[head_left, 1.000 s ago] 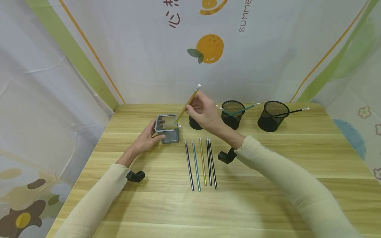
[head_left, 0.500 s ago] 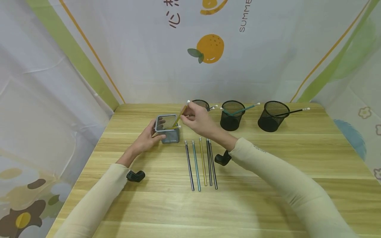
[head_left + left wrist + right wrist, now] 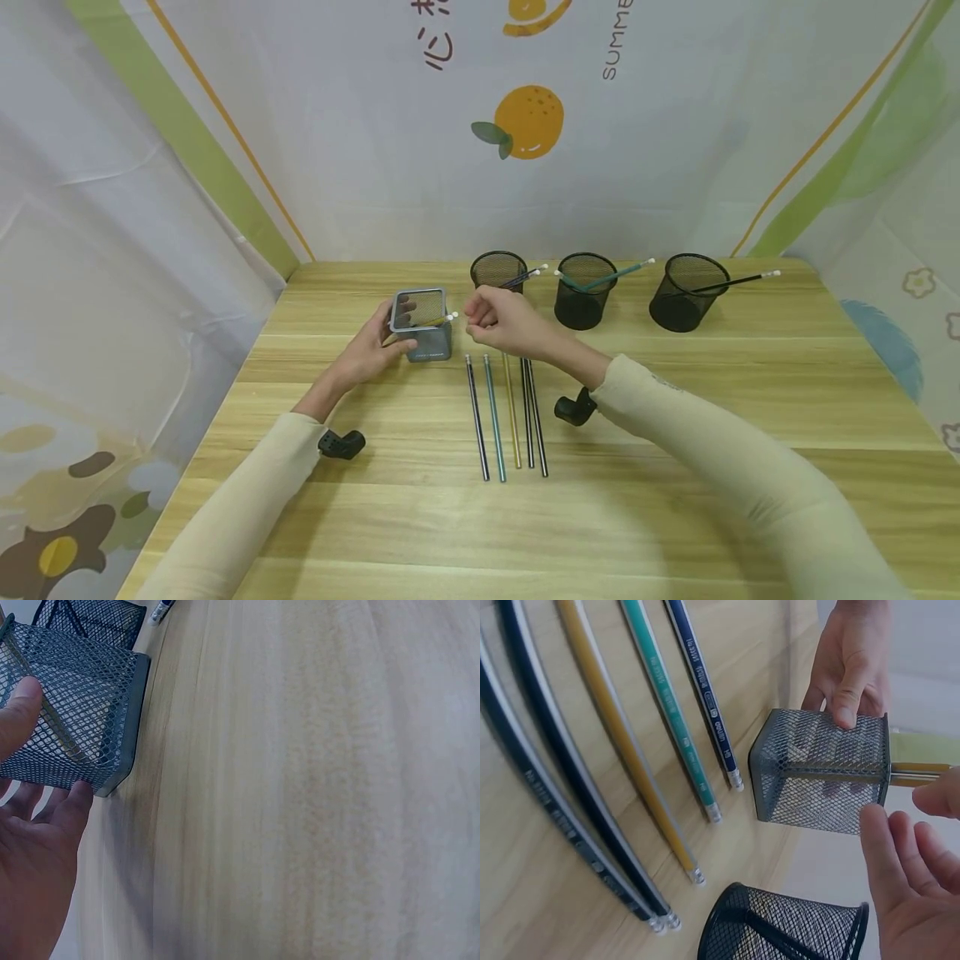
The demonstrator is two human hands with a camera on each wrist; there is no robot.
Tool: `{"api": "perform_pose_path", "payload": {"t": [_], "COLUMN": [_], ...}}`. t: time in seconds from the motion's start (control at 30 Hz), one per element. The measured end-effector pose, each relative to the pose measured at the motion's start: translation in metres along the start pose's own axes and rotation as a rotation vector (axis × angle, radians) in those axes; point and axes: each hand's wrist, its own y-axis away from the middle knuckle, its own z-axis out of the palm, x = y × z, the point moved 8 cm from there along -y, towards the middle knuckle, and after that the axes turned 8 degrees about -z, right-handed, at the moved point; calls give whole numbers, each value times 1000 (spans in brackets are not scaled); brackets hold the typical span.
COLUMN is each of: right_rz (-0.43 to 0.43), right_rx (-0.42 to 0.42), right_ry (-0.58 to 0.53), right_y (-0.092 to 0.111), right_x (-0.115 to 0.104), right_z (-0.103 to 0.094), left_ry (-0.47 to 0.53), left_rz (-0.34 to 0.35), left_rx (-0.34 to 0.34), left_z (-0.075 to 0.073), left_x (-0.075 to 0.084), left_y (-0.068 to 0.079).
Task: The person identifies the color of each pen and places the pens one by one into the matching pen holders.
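Observation:
My left hand [image 3: 362, 360] holds a square grey mesh pen holder [image 3: 430, 343] at the left of the table, thumb on its near wall and fingers round the far side. Two yellow pencils [image 3: 919, 774] lean inside it, white eraser ends poking over the right rim. Just right of the rim is my right hand [image 3: 513, 323], fingers loosely bent with nothing between them. In the right wrist view its thumb and fingers stand apart beside the pencil ends. Several pencils lie side by side nearer me: a dark blue one [image 3: 477, 421], a teal one [image 3: 495, 421], a yellow one [image 3: 512, 417] and black ones [image 3: 537, 421].
Three round black mesh pen holders stand along the back: one [image 3: 487, 271] with dark blue pencils, one [image 3: 579, 310] with teal pencils, one [image 3: 675, 312] with a black pencil. A patterned curtain [image 3: 637, 167] hangs behind the wooden table [image 3: 390, 517].
My right hand has lowered a yellow pencil into the square pen holder, let go of it and drawn slightly right. My left hand has stayed on the holder.

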Motion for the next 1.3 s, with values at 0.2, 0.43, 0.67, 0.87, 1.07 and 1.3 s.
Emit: {"api": "perform_pose_path", "payload": {"t": [0.2,0.43,0.67,0.87,1.07,1.3], "right_rz": [28,77,126,150,276,354], "right_rx": [-53,-151,-216,-193,-176,-199], "right_ry": [30,131,234,209,225,314], "right_y": [9,21,35,52,69,80], "right_x": [3,6,13,20,36,48], "right_z": [-1,4,9,7,0,-5], "left_ry": [-2,-5,-5,-9,-5,-2], "left_rz": [1,4,0,7,4,-1], "left_rx": [-4,-5,-2,-2,-1,4], "left_z": [0,0,0,0,1,0], "left_x": [0,0,0,1,1,0], "left_y": [0,0,0,0,1,1]}}
